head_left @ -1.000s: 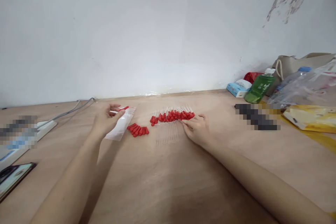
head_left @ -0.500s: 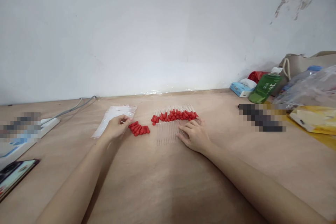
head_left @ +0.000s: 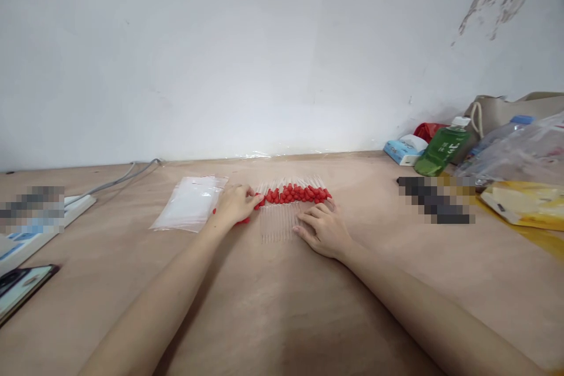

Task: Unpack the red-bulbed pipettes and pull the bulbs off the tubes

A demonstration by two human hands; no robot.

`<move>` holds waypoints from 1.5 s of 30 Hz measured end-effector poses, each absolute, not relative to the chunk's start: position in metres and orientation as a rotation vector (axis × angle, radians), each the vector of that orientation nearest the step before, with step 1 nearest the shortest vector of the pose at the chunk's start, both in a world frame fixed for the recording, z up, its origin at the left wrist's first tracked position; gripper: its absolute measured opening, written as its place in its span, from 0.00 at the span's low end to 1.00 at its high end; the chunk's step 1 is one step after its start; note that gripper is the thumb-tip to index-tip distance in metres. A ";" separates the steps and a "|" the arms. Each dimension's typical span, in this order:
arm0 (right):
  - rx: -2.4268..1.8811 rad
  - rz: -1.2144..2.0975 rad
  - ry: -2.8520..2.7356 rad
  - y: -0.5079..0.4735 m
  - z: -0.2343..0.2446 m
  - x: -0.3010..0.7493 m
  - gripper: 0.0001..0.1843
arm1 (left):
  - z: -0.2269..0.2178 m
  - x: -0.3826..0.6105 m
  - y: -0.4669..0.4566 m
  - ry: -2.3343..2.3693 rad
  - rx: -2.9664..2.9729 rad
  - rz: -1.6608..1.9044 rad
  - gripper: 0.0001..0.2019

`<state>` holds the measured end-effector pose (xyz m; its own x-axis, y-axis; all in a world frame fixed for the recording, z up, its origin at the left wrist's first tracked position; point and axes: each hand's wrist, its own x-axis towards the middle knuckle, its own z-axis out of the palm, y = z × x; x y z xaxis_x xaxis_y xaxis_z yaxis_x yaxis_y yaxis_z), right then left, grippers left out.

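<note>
My left hand (head_left: 235, 205) is at the left end of a row of droppers, its thumb and index finger pinched round a red-bulbed dropper (head_left: 259, 202). The row's red rubber bulbs (head_left: 295, 192) are crowded side by side, with thin clear tubes (head_left: 277, 224) lying toward me and more pale stems pointing to the wall. At the row's right end, my right hand (head_left: 328, 229) rests over the tubes, fingers bent and thumb apart from the index finger. A separate bunch of red bulbs (head_left: 241, 221) is mostly hidden behind my left hand.
Clear zip bags (head_left: 187, 205) lie left of my left hand. Farther left are a power strip (head_left: 79, 207) with a cable and a phone (head_left: 26, 291). At right stand a tissue pack (head_left: 403, 153), a green bottle (head_left: 443, 147) and plastic bags (head_left: 524, 153); a blurred dark object (head_left: 434, 200) lies before them.
My left hand has moved right, from beside the bags and the separate red bulbs to the left end of the dropper row. My right hand has stayed nearly in place.
</note>
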<state>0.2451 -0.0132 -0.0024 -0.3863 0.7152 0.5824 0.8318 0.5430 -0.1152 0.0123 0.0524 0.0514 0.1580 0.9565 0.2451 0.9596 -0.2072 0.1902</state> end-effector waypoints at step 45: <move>-0.869 -0.228 -2.318 -0.055 0.000 0.241 0.12 | 0.012 0.022 -0.050 -1.020 -2.842 -0.784 0.08</move>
<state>0.2407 -0.0548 0.0000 -0.5733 0.5285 0.6261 0.6402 0.7658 -0.0602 0.0215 -0.0498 0.0116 0.6598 0.5902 0.4652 0.6011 -0.7860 0.1445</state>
